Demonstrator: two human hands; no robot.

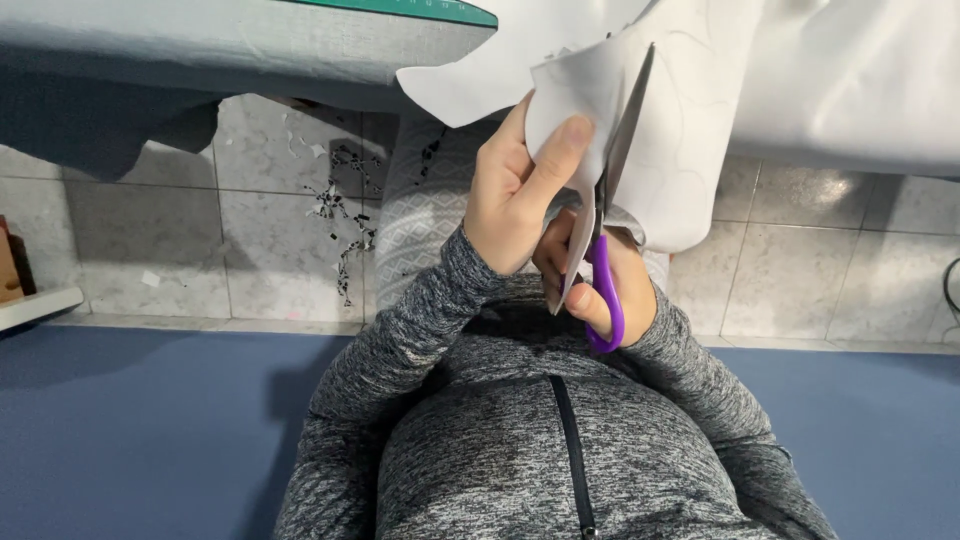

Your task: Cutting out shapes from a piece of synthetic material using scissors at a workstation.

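Observation:
My left hand [515, 195] pinches the near edge of a white paper sheet [680, 120] with faint drawn outlines, thumb on top. My right hand [600, 285] sits just below and behind it, fingers through the purple handles of a pair of scissors [605, 300]. The dark blades [625, 125] point up and away, closed into the paper along a cut edge. Both arms wear grey marled sleeves, held close over my zipped grey top [540, 450].
A grey table edge with a green cutting mat [400, 10] lies at top left. White fabric [860, 80] hangs at top right. Small paper scraps [345, 210] litter the tiled floor. A blue mat [130, 430] covers the floor near me.

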